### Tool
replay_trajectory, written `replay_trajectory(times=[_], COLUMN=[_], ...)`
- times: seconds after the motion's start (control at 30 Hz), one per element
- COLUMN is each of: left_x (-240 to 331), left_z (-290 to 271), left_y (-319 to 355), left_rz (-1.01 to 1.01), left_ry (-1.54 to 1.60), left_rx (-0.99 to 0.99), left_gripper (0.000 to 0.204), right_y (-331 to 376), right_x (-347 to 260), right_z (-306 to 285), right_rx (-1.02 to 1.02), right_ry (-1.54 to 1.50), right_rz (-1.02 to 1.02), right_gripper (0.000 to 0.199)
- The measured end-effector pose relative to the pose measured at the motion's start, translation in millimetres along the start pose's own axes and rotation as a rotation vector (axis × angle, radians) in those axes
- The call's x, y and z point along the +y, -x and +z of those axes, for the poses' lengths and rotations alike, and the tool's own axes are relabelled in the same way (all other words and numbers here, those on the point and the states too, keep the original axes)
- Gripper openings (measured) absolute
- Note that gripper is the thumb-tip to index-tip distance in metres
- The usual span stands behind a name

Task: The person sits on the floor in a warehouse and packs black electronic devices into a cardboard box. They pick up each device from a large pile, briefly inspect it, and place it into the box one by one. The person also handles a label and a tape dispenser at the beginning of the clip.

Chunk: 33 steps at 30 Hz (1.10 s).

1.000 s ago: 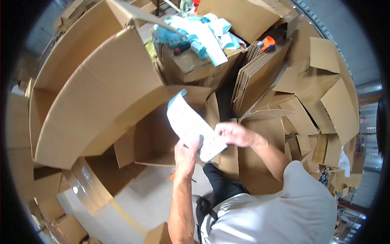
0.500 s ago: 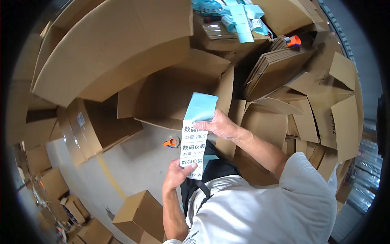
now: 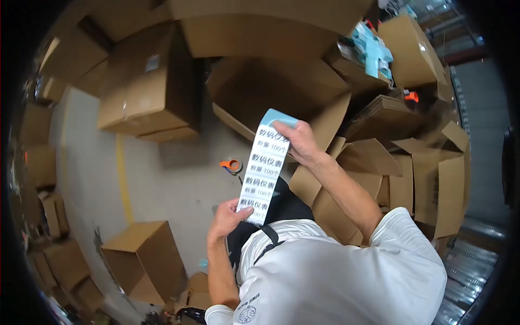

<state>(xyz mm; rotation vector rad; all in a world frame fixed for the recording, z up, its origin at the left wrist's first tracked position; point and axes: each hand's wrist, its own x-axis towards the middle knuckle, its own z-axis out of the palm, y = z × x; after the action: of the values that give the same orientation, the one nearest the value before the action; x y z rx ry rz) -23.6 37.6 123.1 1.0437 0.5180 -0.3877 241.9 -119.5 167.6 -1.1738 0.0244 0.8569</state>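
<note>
Since both my hands are on the same label strip, uneven pulling is my main worry: it could crease, or rip along a line between labels. My left hand has thumb and fingers clamped on the bottom end, thumb over the print; my right hand is pinched on the teal top end. So the strip's stretched at a tilt in front of my waist, and if either grip slipped it could curl up or flop toward the floor. Print-wise, it's the same dark characters repeated down white labels, a bigger line over a smaller one with a number, readable apart from bits under my thumbs. My white T-shirt has a round emblem plus some lettering, upside down from here. Just past the strip there's an open carton, and an orange tape dispenser on the floor, kinda easy to step on. Farther out, the carton on the right has dark vertical marks I can't make out.
</note>
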Motion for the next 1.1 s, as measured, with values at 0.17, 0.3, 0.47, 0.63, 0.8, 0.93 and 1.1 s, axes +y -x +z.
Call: replay_trajectory(times=[0.17,0.3,0.47,0.63,0.8,0.93,1.1], left_x=[-60.1,-108.9,-175.3,-290.5,-352.1,-375.3,-380.1], left_z=[-67.7,-112.8,-128.9,-164.1,-111.4,-72.2,-72.3], left_y=[96.4,197.6,274.9,268.1,278.8,281.5,292.8], left_rz=[0.015,-0.021,0.010,-0.016,-0.086,-0.168,-0.244], left_ry=[-0.163,-0.062,-0.224,-0.108,0.105,0.189,0.219], left_rx=[0.174,0.444,0.858,1.332,1.368,1.418,1.475], left_gripper=[0.021,0.022,0.021,0.021,0.026,0.029,0.028], right_y=[25.2,63.1,72.9,45.1,16.6,-16.1,-20.8], right_x=[45.6,114.2,121.4,128.1,194.4,314.2,391.5], right_z=[44.6,112.8,180.2,294.3,366.2,381.1,369.4], right_rx=[0.044,-0.007,-0.134,-0.150,-0.592,-1.102,-1.093], right_ry=[0.031,0.156,0.289,0.693,1.059,1.512,1.518], right_rz=[-0.024,0.105,0.153,-0.435,-0.489,-0.132,-0.115], right_gripper=[0.024,0.026,0.028,0.023,0.019,0.028,0.034])
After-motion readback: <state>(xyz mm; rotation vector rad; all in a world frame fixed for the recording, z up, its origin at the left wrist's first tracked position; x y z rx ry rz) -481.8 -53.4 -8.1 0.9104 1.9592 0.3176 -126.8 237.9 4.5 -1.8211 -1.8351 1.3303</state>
